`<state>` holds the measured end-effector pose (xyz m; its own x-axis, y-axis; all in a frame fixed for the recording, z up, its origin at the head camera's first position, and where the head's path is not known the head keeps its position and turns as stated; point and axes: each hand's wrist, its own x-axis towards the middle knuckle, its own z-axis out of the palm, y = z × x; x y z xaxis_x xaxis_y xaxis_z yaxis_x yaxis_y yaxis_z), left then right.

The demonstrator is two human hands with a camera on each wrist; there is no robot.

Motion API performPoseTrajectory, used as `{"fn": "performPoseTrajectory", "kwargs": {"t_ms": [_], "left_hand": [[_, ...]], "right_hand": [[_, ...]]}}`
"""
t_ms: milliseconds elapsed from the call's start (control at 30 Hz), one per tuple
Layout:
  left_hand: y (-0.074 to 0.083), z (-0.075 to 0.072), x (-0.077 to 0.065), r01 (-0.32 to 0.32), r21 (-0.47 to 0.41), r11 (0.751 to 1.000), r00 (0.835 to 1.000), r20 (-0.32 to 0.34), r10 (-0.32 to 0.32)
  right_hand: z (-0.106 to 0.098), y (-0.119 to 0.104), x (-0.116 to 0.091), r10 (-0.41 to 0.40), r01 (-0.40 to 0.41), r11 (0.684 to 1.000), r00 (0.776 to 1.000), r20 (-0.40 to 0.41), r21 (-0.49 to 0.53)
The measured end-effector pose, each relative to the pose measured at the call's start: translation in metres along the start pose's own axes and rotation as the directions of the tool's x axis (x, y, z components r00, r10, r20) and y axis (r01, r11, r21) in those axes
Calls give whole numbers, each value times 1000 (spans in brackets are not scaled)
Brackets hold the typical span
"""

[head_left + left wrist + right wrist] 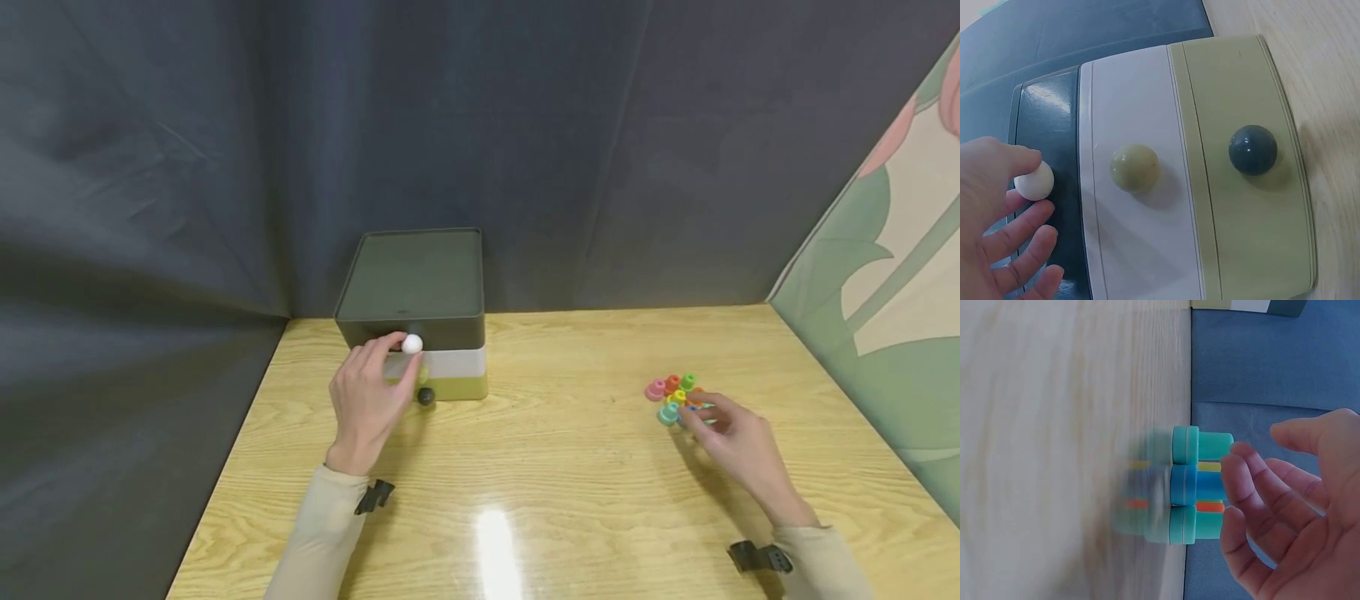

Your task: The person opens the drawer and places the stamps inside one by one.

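Observation:
A stacked drawer unit stands at the back left, its levels dark green, white and yellow-green. On the dark top drawer, my left hand pinches the round white knob between thumb and index finger; the other fingers spread loosely beside it. The white drawer has a yellowish knob, and the yellow-green one a dark knob. Over at the right, my right hand hovers with loosely bent fingers at a cluster of colourful pegs. Nearest its fingertips are teal pegs and a blue peg.
Pink, red, green and yellow pegs stand close together in the cluster on the wooden table. Dark cloth hangs behind the table and along its left. A floral panel borders the right side.

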<state>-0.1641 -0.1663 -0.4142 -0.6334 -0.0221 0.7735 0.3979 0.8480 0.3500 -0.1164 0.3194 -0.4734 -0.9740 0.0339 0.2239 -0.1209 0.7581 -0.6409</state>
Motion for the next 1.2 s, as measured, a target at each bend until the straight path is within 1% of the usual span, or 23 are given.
{"fn": "performPoseTrajectory", "kwargs": {"t_ms": [167,300,467,633,733,967,1200], "left_hand": [[1,0,0,-16,13,1000,1000,17,15],[1,-2,-2,-26,22,999,999,21,26],[1,-5,-5,-31,20,999,1000,8,30],[1,-6,-7,-36,4,999,999,8,36],[0,-7,-9,-39,2,999,999,-1,39],[0,-14,-18,-73,3,997,997,-25,73],[2,-22,-24,-92,1,996,995,-25,92]], "right_hand": [[0,1,-4,16,-16,1000,1000,15,2],[2,4,-5,21,-21,1000,1000,8,7],[2,5,-5,4,-4,1000,1000,-4,23],[1,5,-5,-17,17,999,1000,-16,37],[0,4,-4,-19,19,999,1000,-9,36],[0,3,-3,-15,15,1000,1000,8,21],[2,3,-3,-14,14,1000,1000,15,12]]}}
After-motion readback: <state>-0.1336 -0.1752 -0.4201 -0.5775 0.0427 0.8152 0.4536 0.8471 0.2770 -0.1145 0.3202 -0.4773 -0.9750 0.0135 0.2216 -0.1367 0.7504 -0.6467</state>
